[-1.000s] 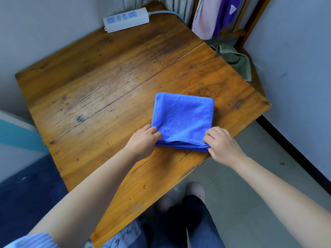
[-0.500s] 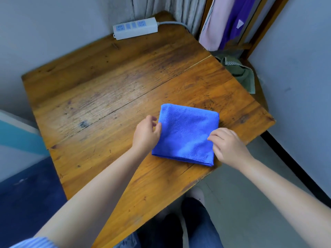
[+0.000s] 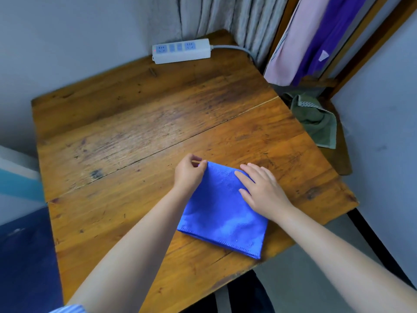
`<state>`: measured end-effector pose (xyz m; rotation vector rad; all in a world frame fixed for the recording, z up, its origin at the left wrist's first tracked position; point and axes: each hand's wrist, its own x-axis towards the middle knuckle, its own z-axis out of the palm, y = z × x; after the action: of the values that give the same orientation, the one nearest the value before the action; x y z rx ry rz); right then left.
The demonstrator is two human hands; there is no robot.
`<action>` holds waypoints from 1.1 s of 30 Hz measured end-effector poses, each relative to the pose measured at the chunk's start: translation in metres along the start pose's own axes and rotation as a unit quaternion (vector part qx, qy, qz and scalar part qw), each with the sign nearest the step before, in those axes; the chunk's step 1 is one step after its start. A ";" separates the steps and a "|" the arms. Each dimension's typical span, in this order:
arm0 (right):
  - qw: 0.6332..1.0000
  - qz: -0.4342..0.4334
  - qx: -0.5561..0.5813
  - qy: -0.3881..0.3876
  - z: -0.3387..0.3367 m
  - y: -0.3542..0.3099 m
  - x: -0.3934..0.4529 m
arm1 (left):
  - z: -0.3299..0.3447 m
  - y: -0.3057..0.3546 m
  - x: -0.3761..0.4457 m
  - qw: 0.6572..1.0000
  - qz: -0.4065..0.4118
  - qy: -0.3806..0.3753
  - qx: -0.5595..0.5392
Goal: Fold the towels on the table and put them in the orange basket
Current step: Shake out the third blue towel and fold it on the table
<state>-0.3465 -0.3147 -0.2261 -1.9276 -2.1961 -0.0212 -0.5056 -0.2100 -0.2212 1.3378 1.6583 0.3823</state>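
Lying folded at the table's (image 3: 126,141) five o'clock corner, the blue towel (image 3: 222,219) is pinched at its eleven o'clock corner by the left hand (image 3: 189,173), while the right hand (image 3: 262,192) presses flat, fingers spread, on its one o'clock part. A power strip (image 3: 181,50) sits at twelve o'clock.

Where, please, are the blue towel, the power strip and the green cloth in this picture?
blue towel (image 3: 222,219): head view, middle of its top layer.
power strip (image 3: 181,50): head view, its top face.
green cloth (image 3: 316,119): head view, its crumpled middle.
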 end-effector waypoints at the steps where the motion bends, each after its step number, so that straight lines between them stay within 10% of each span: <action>1: 1.000 -0.003 0.005 -0.012 0.002 0.003 0.000 | 0.001 0.000 0.002 1.000 -0.001 0.001 0.020; 15: 0.998 0.004 0.009 -0.060 0.013 0.013 -0.013 | 0.010 -0.012 -0.007 0.996 0.028 0.081 -0.038; 33: 0.993 -0.063 0.052 -0.084 -0.007 -0.003 0.033 | -0.001 -0.047 -0.074 0.950 0.132 0.116 0.257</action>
<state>-0.3520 -0.2844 -0.2131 -1.7924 -2.3699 0.2392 -0.5367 -0.2920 -0.2205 1.9798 1.8520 0.2773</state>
